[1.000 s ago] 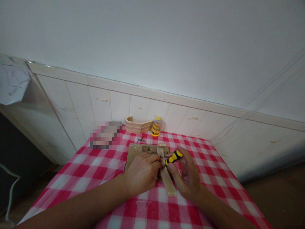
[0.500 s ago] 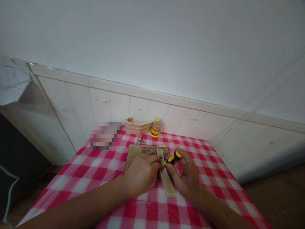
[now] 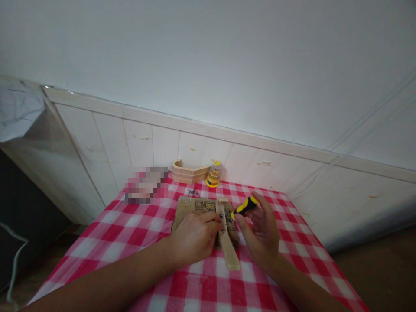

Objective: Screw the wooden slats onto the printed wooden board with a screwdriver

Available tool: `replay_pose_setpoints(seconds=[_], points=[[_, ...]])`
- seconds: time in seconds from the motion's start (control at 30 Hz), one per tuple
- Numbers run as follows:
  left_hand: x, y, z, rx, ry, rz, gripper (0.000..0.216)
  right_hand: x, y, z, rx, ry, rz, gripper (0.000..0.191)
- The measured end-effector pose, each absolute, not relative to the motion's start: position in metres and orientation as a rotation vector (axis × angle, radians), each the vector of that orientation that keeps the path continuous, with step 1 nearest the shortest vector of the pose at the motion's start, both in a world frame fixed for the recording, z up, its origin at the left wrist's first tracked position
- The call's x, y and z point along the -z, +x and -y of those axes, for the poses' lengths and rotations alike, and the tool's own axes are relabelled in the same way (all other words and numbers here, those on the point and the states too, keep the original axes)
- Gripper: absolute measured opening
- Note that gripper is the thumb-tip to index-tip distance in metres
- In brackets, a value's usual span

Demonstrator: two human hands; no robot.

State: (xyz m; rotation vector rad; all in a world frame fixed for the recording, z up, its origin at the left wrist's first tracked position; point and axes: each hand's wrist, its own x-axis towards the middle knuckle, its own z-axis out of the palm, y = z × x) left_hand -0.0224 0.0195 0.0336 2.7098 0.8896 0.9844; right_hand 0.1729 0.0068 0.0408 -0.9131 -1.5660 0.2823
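Observation:
A flat wooden board (image 3: pixel 195 207) with dark cut patterns lies on the red-and-white checked tablecloth (image 3: pixel 130 229). A pale wooden strip (image 3: pixel 228 249) rests across its right part, with small dark screws near its upper end. My left hand (image 3: pixel 194 237) lies curled on the board, its fingertips pressed to the strip. My right hand (image 3: pixel 262 236) grips a yellow-and-black screwdriver (image 3: pixel 245 206), whose tip points down-left toward the strip, just right of it.
At the table's far edge against the white panelled wall stand a stack of curved wooden pieces (image 3: pixel 188 171) and a yellow screwdriver-bit holder (image 3: pixel 213 174). A few loose screws (image 3: pixel 193 191) lie behind the board. A blurred patch (image 3: pixel 145 185) covers something at back left.
My right hand has moved the screwdriver up and to the right, away from the strip's screws. The left hand has stayed on the board and strip.

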Motion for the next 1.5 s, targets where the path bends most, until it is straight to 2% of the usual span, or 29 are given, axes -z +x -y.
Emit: replay_pose_setpoints(seconds=[0.23,0.53,1.03,1.5], points=[[-0.034,-0.022,-0.020,-0.982,2.735,-0.899,0.024,-0.033,0.175,-0.014,-0.274,-0.939,1.576,0.058],[-0.032,-0.023,-0.020,-0.903,2.745,-0.929,0.025,-0.025,0.173,-0.022,-0.427,-0.883,1.560,0.058],[-0.031,-0.024,-0.021,-0.916,2.730,-0.889,0.026,-0.036,0.174,-0.018,-0.473,-0.933,1.652,0.054],[-0.034,-0.023,-0.022,-0.905,2.748,-0.891,0.025,-0.030,0.178,-0.022,-0.285,-0.989,1.645,0.054]])
